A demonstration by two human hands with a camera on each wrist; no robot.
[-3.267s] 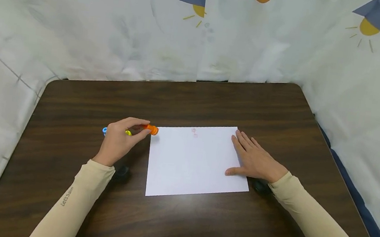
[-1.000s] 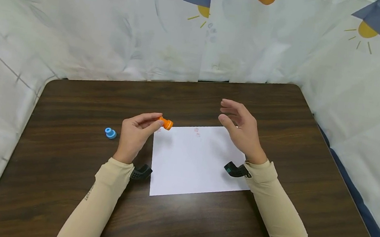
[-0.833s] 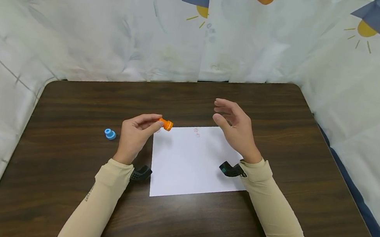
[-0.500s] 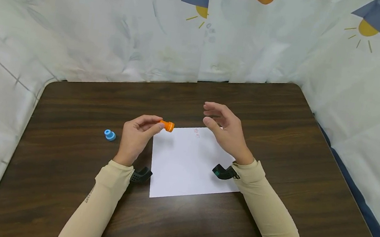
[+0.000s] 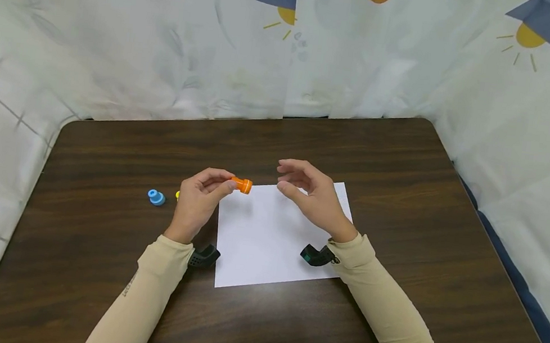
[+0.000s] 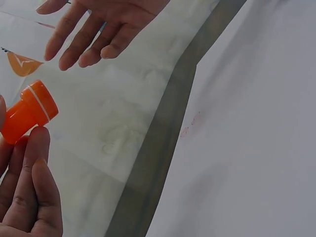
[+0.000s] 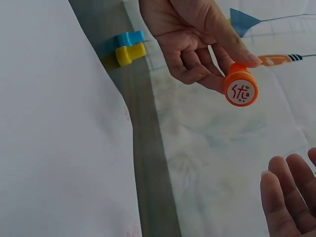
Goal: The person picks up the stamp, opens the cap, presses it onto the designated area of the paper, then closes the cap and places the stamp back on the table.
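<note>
My left hand (image 5: 197,199) pinches a small orange toy stamp (image 5: 244,185) between thumb and fingers, above the upper left corner of the white paper (image 5: 266,244). In the right wrist view the stamp's round white end (image 7: 241,93) shows a red character and faces outward. My right hand (image 5: 315,198) hovers over the paper's upper part, fingers loosely bent and apart from the stamp, holding nothing. Small red marks (image 6: 185,132) show along the paper's edge in the left wrist view.
Left of the paper, a blue stamp (image 5: 156,197) stands on the dark wooden table (image 5: 257,328). Beside it is a yellow stamp (image 7: 131,53), mostly hidden behind my left hand in the head view. A printed white cloth (image 5: 166,57) hangs behind the table.
My right hand has lifted off the paper's right edge and moved left towards the stamp. My left hand has shifted right with the orange stamp. A red mark appeared at the paper's upper left corner.
</note>
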